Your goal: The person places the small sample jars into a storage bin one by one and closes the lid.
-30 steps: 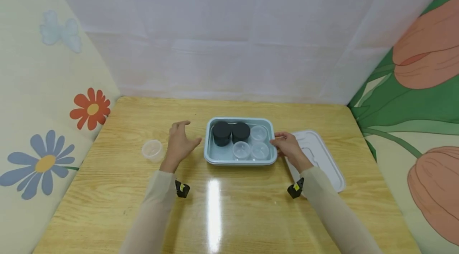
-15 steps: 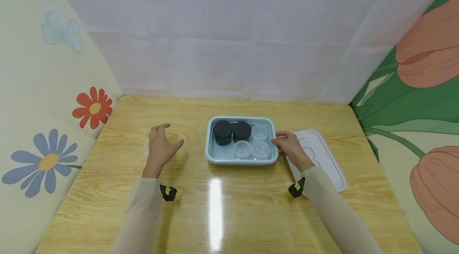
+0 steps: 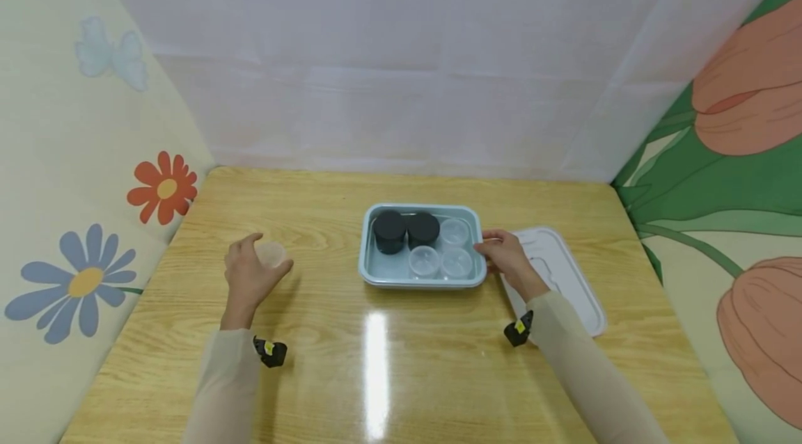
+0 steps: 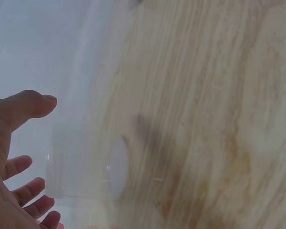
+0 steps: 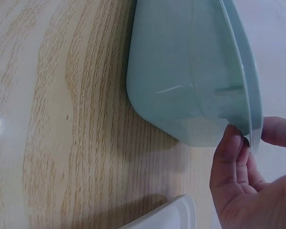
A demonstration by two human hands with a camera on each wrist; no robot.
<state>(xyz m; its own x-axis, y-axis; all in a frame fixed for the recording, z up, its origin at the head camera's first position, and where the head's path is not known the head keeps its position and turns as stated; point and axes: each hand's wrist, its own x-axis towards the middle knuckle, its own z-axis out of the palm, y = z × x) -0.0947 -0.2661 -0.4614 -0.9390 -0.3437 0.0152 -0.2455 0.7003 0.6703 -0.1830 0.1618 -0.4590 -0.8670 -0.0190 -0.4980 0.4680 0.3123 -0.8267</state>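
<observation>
At the table's left, my left hand (image 3: 246, 273) is at a clear plastic jar (image 3: 271, 254), with thumb and fingers spread to either side of it. In the left wrist view the fingertips come right up to the jar's ridged end, while the thumb stands away from it. My right hand (image 3: 509, 257) pinches the right rim of a light blue plastic box (image 3: 421, 284), thumb on top and fingers curled under the lip. Inside the box stand two black-topped jars (image 3: 389, 227) at the back left and three clear jars (image 3: 457, 263) towards the right.
A white lid (image 3: 573, 284) with a raised outline lies right of the box, partly under the right forearm. The wooden table (image 3: 326, 374) ends at a white cloth (image 3: 401, 117) behind, with flower-patterned cloths on both sides.
My left hand has moved left and down, away from the box, to the clear jar. The right hand has stayed on the box rim, and the box has not moved.
</observation>
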